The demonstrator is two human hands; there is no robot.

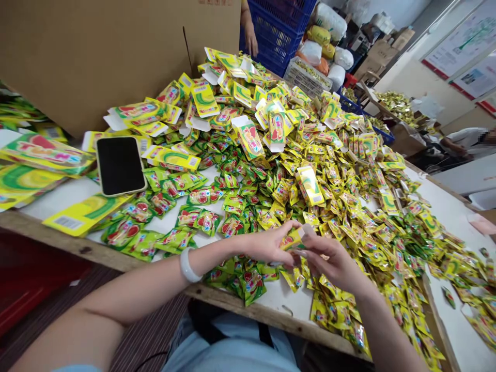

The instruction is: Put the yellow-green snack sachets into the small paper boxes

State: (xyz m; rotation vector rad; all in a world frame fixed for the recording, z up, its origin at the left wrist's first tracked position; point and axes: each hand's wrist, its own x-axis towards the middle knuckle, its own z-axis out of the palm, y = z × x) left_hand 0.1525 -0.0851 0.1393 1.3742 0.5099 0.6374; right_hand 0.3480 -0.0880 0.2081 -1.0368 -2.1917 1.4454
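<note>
A small yellow box (293,238) with a white flap is between my two hands, over the near edge of the table. My left hand (273,244), a pale bangle at its wrist, is closed around the box's left side. On the right, my right hand (329,256) pinches the box at its flap end. Loose green packets (207,222) with a watermelon picture lie left of my hands. Yellow packets (358,227) are heaped to their right. Beyond them, small cartons (250,137) are piled, several with flaps standing out.
A phone (121,166) lies at the left by a flattened yellow carton (87,213). One large cardboard box (116,57) stands behind the pile. Blue crates (275,36) and another person's hand (251,40) are at the back. A second person (470,144) sits far right.
</note>
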